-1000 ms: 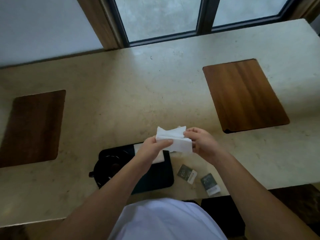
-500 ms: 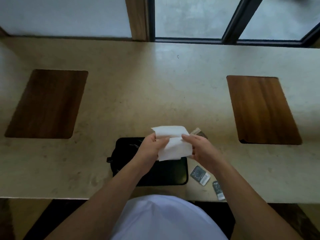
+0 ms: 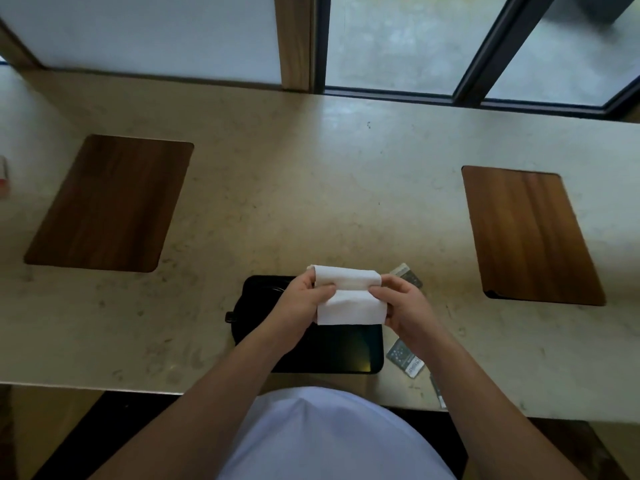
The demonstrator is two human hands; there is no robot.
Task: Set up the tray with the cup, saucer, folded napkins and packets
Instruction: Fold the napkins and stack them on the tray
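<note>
Napkin: a soft white paper napkin point(image 3: 349, 295), folded over at its top, hung above the glossy black rectangular tray point(image 3: 332, 351).
Left hand: my left hand point(image 3: 302, 299) pinched its left edge.
Right hand: my right hand point(image 3: 405, 306) pinched its right edge.
Packets: small grey printed packets point(image 3: 406, 358) lay on the pale stone table point(image 3: 311, 202), right of the tray.

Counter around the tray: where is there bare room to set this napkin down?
Bare counter runs wide between the two wooden boards, beyond the black tray. Crowded right of the tray, where packets lie near the right hand.
</note>
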